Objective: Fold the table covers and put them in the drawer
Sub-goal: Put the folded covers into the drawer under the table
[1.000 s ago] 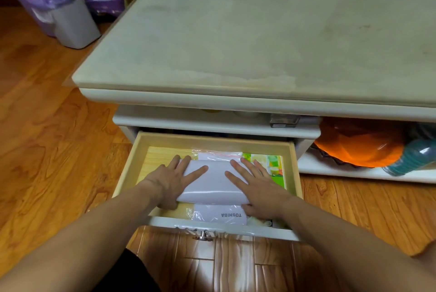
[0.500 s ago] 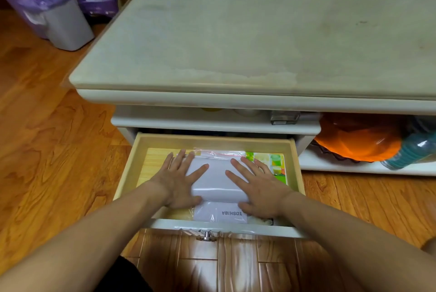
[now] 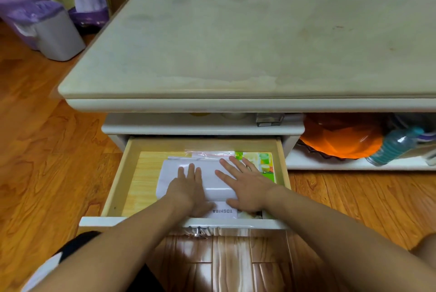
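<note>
A folded white table cover (image 3: 210, 174) lies flat in the pulled-out wooden drawer (image 3: 119, 179) under the pale table (image 3: 259, 39). My left hand (image 3: 187, 186) presses down on the cover's middle with straight fingers held together. My right hand (image 3: 245, 180) lies flat on its right part, fingers spread. Under the cover sit a white TOSHIBA leaflet (image 3: 223, 212) and a green printed sheet (image 3: 265, 164).
A metal knob (image 3: 198, 231) sits on the drawer's white front. An orange bowl (image 3: 342, 140) and a teal bottle (image 3: 396, 145) lie on the low shelf at the right. A grey bin with a purple liner (image 3: 44, 27) stands on the wood floor at far left.
My left hand has slid right, from the cover's left edge onto its middle, and its fingers have closed together. The cover's left part now shows. My right hand has stayed flat on it.
</note>
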Motion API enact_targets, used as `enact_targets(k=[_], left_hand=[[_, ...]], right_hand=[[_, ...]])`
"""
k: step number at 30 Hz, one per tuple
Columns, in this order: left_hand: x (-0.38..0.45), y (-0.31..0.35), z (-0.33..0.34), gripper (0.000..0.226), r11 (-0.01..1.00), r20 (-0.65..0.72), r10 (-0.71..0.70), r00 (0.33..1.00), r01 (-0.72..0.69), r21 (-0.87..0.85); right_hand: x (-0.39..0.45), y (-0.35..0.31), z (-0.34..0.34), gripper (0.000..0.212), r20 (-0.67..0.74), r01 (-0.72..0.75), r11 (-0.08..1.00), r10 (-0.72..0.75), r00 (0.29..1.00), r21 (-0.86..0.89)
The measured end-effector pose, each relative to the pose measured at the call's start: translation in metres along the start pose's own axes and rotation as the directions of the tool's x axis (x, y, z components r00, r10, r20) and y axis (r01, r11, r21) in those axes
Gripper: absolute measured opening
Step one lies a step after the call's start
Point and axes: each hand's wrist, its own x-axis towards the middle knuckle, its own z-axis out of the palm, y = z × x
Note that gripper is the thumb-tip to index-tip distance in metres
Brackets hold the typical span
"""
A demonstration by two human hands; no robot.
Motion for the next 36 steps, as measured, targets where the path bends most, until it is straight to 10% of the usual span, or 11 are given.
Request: enact_targets(k=[4, 19, 21, 25, 29, 36], left_hand=[[0.002, 0.008, -0.001, 0.096, 0.958, -0.049, -0.081, 0.996, 0.064, -0.278], [-0.042, 0.053, -0.078, 0.027, 0.995, -0.366, -0.018, 0.930, -0.020, -0.101], [-0.057, 0.090, -0.116, 0.019, 0.974, -0.508, 0.140, 0.850, -0.210, -0.083], [-0.085, 0.194, -0.209, 0.017, 0.798, -0.793, 0.376, 0.479, -0.602, 0.015], [-0.080, 0.287, -0.275, 0.020, 0.723, -0.860, 0.412, 0.301, -0.682, 0.108], [-0.054, 0.373, -0.313, 0.047, 0.863, -0.664, 0.485, 0.569, -0.433, 0.260]], right_hand=[[-0.022, 0.006, -0.035, 0.077, -0.070, 0.034, 0.998, -0.030, 0.997, 0.054], [-0.120, 0.089, -0.118, 0.027, -0.566, -0.014, 0.972, 0.149, 0.811, 0.236], [-0.135, 0.101, -0.135, 0.021, -0.660, -0.046, 0.963, 0.217, 0.719, 0.266], [-0.184, 0.152, -0.171, 0.014, -0.753, -0.208, 0.909, 0.415, 0.510, 0.360], [-0.257, 0.220, -0.188, 0.020, -0.673, -0.417, 0.745, 0.658, 0.338, 0.520], [-0.362, 0.320, -0.138, 0.036, -0.561, -0.713, 0.431, 0.825, 0.063, 0.553]])
